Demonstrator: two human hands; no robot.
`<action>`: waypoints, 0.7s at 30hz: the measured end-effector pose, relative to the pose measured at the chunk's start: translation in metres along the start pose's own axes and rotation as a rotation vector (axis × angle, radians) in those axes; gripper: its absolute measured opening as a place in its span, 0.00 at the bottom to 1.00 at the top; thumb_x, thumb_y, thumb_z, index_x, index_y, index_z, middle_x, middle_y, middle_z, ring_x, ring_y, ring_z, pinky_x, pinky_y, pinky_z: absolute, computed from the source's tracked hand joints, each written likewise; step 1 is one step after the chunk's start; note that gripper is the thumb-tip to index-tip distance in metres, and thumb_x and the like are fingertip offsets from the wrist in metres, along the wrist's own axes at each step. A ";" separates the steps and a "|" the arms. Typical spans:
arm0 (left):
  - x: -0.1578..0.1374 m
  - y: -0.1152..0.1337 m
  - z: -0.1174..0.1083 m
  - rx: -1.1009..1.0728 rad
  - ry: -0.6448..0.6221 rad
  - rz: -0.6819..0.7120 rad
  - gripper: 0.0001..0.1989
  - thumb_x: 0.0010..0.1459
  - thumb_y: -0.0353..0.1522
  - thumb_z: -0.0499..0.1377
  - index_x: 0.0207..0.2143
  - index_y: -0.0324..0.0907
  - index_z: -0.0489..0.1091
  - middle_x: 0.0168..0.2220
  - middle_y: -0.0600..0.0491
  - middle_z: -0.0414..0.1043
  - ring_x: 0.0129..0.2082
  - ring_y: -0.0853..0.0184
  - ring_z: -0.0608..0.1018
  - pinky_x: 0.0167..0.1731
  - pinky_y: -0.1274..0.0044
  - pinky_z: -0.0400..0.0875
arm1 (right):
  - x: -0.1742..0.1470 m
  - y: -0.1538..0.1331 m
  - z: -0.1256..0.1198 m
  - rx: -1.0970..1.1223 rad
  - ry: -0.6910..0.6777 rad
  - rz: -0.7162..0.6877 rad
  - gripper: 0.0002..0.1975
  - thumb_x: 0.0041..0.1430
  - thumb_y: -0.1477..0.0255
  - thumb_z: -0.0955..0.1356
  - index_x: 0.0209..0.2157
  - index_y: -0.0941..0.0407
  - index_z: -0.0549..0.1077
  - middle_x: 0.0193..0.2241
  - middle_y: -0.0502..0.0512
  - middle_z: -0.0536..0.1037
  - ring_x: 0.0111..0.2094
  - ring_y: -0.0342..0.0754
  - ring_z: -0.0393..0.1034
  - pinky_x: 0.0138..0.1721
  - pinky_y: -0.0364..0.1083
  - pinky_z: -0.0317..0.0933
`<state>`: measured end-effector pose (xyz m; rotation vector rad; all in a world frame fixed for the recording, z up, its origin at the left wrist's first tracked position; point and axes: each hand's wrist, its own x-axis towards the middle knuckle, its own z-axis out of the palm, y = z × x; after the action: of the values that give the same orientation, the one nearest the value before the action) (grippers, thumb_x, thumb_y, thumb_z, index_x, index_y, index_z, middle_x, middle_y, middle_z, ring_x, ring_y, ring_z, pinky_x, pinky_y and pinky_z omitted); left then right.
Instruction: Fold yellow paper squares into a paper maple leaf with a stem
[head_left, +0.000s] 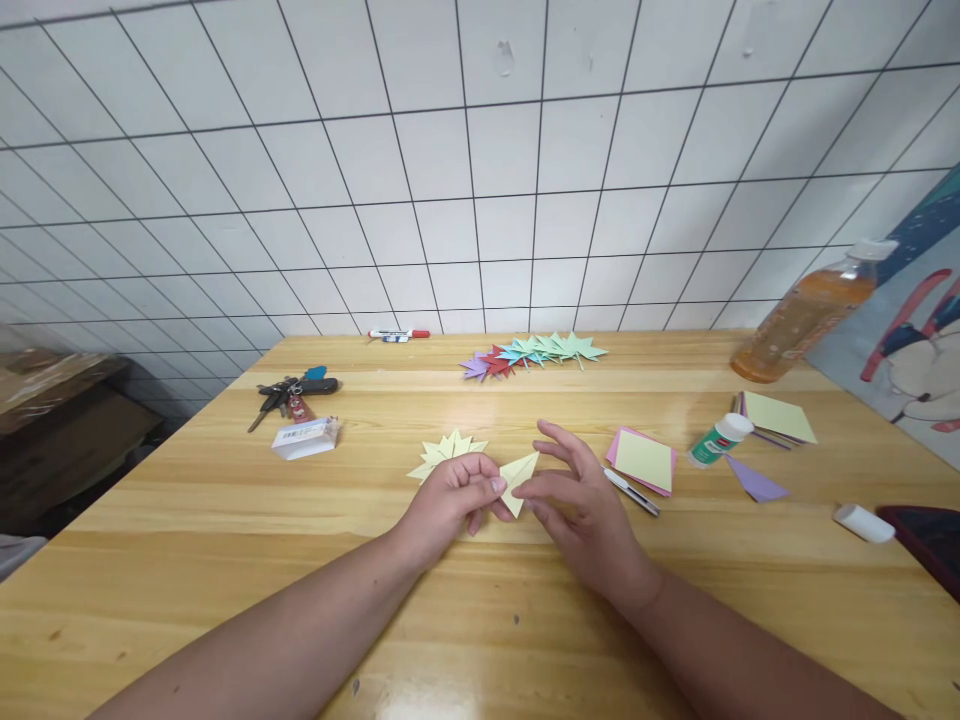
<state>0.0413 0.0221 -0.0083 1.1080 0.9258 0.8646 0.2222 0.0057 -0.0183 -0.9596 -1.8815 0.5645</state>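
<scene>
My left hand [460, 497] is closed on a small piece of folded pale yellow paper [519, 472], thumb on top and fingers underneath. The paper has creases and comes to a point at its upper right. My right hand [582, 508] pinches its lower right edge between thumb and index finger, the other fingers raised and apart. Just behind my left hand lies a pale yellow folded-paper leaf [448, 449] with pointed tips, partly covered by the hand. To the right of my right hand are a utility knife [632, 492] and a stack of yellow and pink paper squares [643, 461].
Purple, red, blue and green paper leaves [551, 349] lie by the wall near a red-capped marker [400, 335]. Keys [291, 394] and a small white box [306, 438] are left. Rightward are a glue stick [720, 440], purple folded paper [756, 480], more paper squares [778, 417] and a bottle [814, 312].
</scene>
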 end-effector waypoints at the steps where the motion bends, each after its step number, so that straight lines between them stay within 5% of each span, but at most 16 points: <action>1: 0.000 0.000 0.000 -0.002 0.002 0.000 0.12 0.50 0.37 0.62 0.26 0.38 0.65 0.18 0.53 0.73 0.18 0.72 0.73 0.13 0.86 0.55 | 0.000 0.000 0.000 0.002 -0.007 -0.011 0.11 0.55 0.80 0.64 0.34 0.51 0.75 0.59 0.55 0.52 0.52 0.52 0.61 0.48 0.54 0.62; 11: -0.001 0.002 0.003 0.081 -0.035 0.000 0.13 0.52 0.40 0.60 0.29 0.38 0.69 0.23 0.52 0.74 0.22 0.71 0.75 0.18 0.84 0.63 | 0.001 -0.002 -0.001 -0.011 0.057 -0.049 0.11 0.56 0.80 0.63 0.32 0.52 0.74 0.52 0.57 0.62 0.40 0.46 0.70 0.45 0.51 0.65; 16: 0.000 0.002 0.003 0.121 -0.075 -0.024 0.15 0.53 0.42 0.58 0.26 0.38 0.68 0.24 0.51 0.75 0.23 0.70 0.75 0.20 0.83 0.63 | 0.002 0.000 -0.002 0.018 0.069 -0.051 0.11 0.56 0.80 0.63 0.30 0.52 0.75 0.52 0.56 0.64 0.48 0.49 0.66 0.46 0.52 0.64; 21: -0.001 0.004 0.005 0.172 0.012 0.008 0.14 0.53 0.41 0.58 0.27 0.38 0.68 0.21 0.53 0.74 0.20 0.72 0.72 0.21 0.82 0.64 | 0.001 0.000 0.000 0.033 0.014 0.000 0.11 0.54 0.80 0.65 0.34 0.52 0.74 0.59 0.56 0.54 0.54 0.53 0.59 0.49 0.54 0.62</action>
<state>0.0448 0.0201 -0.0036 1.2558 1.0207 0.8095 0.2220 0.0063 -0.0174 -0.9397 -1.8540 0.5860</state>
